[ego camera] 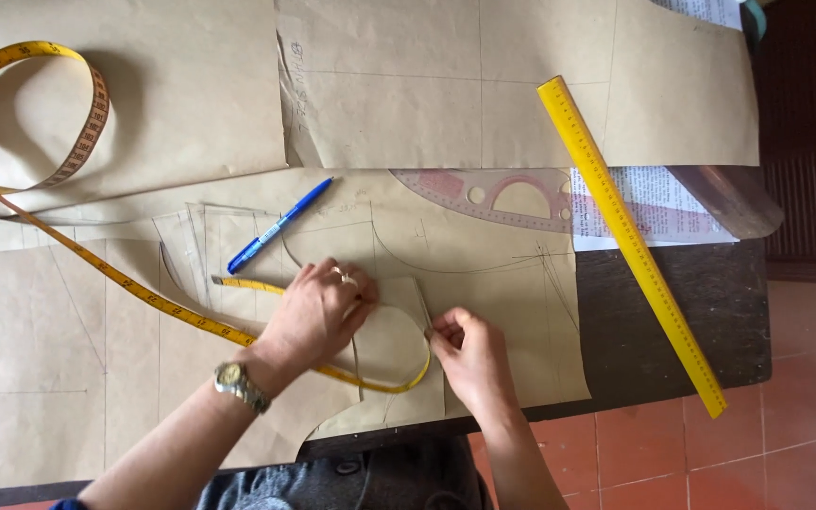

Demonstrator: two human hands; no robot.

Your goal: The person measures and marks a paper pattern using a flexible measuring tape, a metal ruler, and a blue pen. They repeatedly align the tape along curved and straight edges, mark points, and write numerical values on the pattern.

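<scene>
Down on the dark worktop [672,331] lie big sheets of brown pattern paper [521,312] with pencil lines on them. The left hand [318,312] lies on the paper, near the middle. Its fingers press a yellow measuring tape [153,302] down flat, and a ring shows on one finger. A wristwatch [238,382] sits on that wrist. The right hand [469,359] is just to the right of it. Its fingers [441,331] are pinched on the tape, where the tape bends in a curve on the paper. The tape curves along between the two hands. From the left hand it runs far off to the left and makes a loop at the far left corner.

A blue pen [279,227] lies on the paper just beyond the left hand. A pink see-through curve ruler [498,198] lies farther away, near the middle. A long yellow ruler [630,241] lies slanted on the right side, with one end past the near edge of the worktop. Under it is a sheet of printed paper [658,203]. The floor [710,453] on the near right has red tiles.
</scene>
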